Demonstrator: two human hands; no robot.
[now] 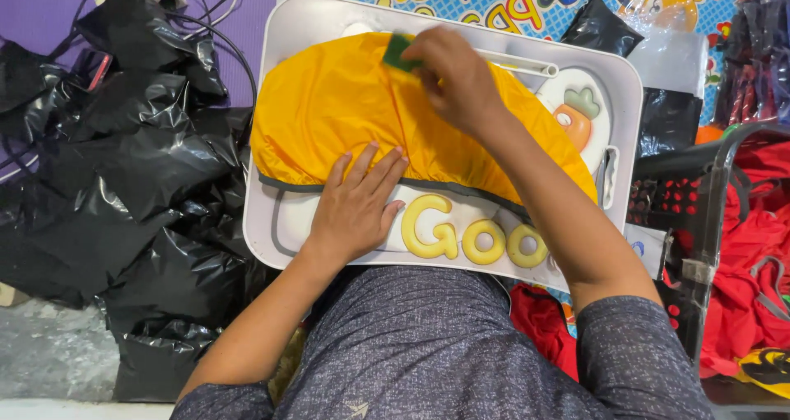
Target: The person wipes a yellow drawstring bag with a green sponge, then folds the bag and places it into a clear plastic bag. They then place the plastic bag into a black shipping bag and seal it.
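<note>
Under right hand (457, 78) fingers, seemingly pinched: green piece (398, 52).

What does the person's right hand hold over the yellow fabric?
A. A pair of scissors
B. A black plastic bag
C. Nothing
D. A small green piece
D: the right hand pinches a small green piece at the far edge of the yellow fabric.

One yellow fabric piece (362, 116) with grey trim, spread over one white lap tray (617, 83). Two hands on it: left hand (355, 206), right hand (457, 78). One small green object (398, 52) under the right hand. Several black plastic bags (132, 165), exact number unclear. One dark basket (708, 190) of red cloth.
</note>
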